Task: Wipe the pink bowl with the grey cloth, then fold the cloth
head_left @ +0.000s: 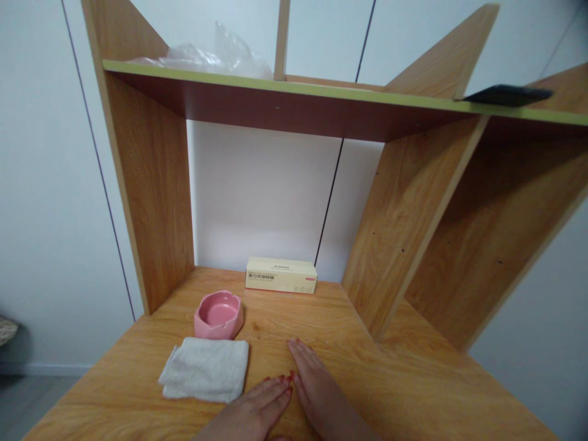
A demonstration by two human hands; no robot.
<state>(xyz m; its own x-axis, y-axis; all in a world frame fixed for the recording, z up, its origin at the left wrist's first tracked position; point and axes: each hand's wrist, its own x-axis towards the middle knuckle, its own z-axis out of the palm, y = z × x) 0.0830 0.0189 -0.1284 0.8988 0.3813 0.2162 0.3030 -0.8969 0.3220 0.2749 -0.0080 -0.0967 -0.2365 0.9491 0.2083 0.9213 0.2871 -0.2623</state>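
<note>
My left hand point(257, 407) lies on the wooden desk with its fingers stretched out and nothing in it. Beside it, my right hand point(316, 386) rests flat too, fingers extended, also bare. The fingertips of the two hands come close together at the front of the desk. Just left of my left hand is a folded grey-white cloth point(206, 369). Behind the cloth stands a pink faceted bowl point(219, 315) with no contents visible. A long cream cling film box point(280, 275) sits at the back, against the white wall panel.
A green-edged shelf point(285, 86) spans above the desk point(436, 392). On it lie clear plastic wrapping point(215, 58) and a dark flat object point(508, 95). Upright wooden panels stand at the left point(147, 202) and right point(408, 220).
</note>
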